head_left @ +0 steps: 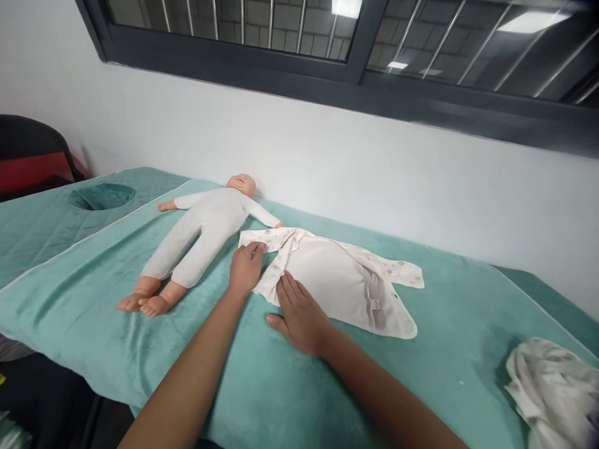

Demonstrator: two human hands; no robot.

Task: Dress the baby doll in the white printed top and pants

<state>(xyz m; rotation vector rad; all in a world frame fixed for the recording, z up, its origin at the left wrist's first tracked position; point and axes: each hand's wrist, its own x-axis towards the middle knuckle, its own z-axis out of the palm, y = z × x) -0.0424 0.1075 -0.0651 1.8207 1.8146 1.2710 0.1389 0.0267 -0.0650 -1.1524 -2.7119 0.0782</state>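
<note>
Shirt (pixel 332 280) lies between doll (pixel 218 215) and cloth (pixel 556 393); right grip (pixel 302 317) flat, holding nothing; left grip (pixel 246 268) bent, hold unclear

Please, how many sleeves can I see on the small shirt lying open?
2. One sleeve lies toward the doll, touched by the left hand; the other sleeve extends to the picture's right.

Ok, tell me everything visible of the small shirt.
The small shirt is off-white, soft-looking fabric with a sparse print, spread open on the green cover, its plain inner side and a pale label showing. Sleeves reach out to either side. The left hand touches one sleeve; the right hand touches a printed flap.
</note>
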